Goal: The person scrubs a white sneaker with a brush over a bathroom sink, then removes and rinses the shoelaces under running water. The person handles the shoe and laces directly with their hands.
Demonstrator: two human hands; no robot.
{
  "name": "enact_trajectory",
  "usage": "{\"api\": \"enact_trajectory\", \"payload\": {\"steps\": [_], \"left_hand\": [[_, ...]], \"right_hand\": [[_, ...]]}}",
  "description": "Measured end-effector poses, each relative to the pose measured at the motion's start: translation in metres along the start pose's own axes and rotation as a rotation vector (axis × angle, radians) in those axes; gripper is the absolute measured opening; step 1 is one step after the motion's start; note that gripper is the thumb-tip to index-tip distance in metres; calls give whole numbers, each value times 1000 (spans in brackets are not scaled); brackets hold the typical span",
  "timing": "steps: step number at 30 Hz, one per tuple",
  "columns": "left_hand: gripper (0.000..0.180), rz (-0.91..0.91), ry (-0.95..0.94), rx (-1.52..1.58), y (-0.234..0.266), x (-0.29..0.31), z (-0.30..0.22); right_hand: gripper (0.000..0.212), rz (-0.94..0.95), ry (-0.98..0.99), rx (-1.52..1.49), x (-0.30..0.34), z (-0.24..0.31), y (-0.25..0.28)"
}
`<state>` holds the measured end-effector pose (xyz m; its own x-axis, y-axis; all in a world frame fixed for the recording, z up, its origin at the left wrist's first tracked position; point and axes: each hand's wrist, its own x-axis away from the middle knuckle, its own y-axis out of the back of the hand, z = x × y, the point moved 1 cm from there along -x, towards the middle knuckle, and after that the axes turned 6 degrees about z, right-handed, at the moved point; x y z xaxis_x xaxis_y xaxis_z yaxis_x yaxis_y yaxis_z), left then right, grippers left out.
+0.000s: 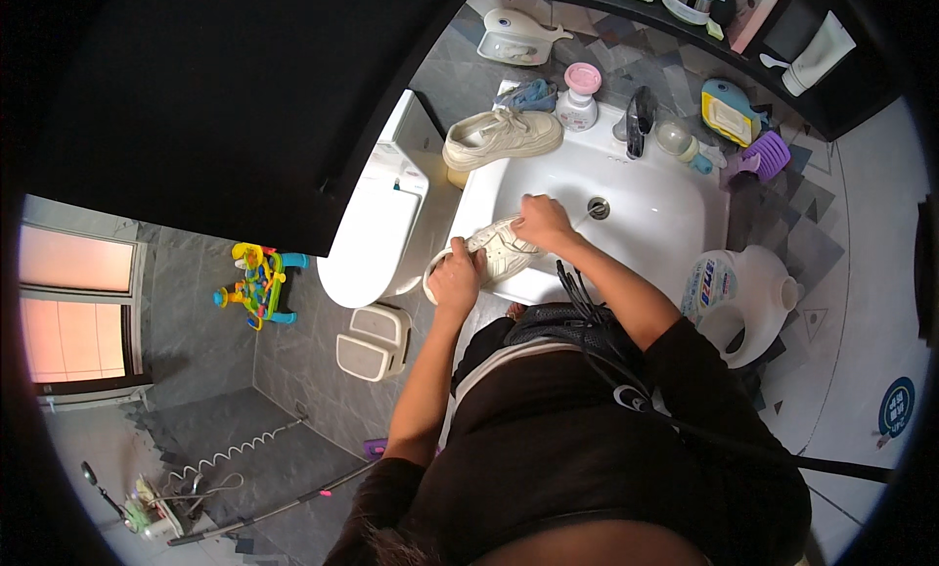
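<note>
Sink white; both sneakers cream, one in basin, one on rim. Soap bottle pink-capped. Floor grey, patterned tile.

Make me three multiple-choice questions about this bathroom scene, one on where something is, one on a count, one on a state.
1. Where does the second sneaker rest?
A. on the sink's back-left rim
B. on the floor
C. on the toilet lid

2. How many sneakers show?
A. one
B. two
C. three

3. How is the sneaker at the sink held?
A. by one hand
B. by both hands
C. untouched

Answers: 1 A, it sits on the rim beside the pink-capped bottle. 2 B, one held, one on the rim. 3 B, the left hand and right hand both grip it.
</note>
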<state>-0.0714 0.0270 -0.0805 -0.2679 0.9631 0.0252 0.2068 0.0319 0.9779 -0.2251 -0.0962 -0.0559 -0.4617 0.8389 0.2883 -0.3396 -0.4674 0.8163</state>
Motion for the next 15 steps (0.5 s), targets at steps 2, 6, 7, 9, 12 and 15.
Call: {"api": "enact_trajectory", "payload": {"steps": [2,6,7,9,12,15], "left_hand": [[39,-5,-2,6,2,0,-2],[39,1,1,30,2,0,-1],[39,2,-3,38,2,0,0],[39,1,-10,46,2,0,0],[40,4,-10,43,3,1,-1],[40,14,-4,35,2,0,-1]], "right_hand": [[30,-113,-53,-15,-1,-19,7],[30,-284,-225,9,-2,-66,33],[29,-344,-239,28,-2,-81,39],[28,-474,-267,49,-1,-110,49],[27,-540,-382,55,12,-135,72],[29,-283,-403,97,17,-135,67]]}}
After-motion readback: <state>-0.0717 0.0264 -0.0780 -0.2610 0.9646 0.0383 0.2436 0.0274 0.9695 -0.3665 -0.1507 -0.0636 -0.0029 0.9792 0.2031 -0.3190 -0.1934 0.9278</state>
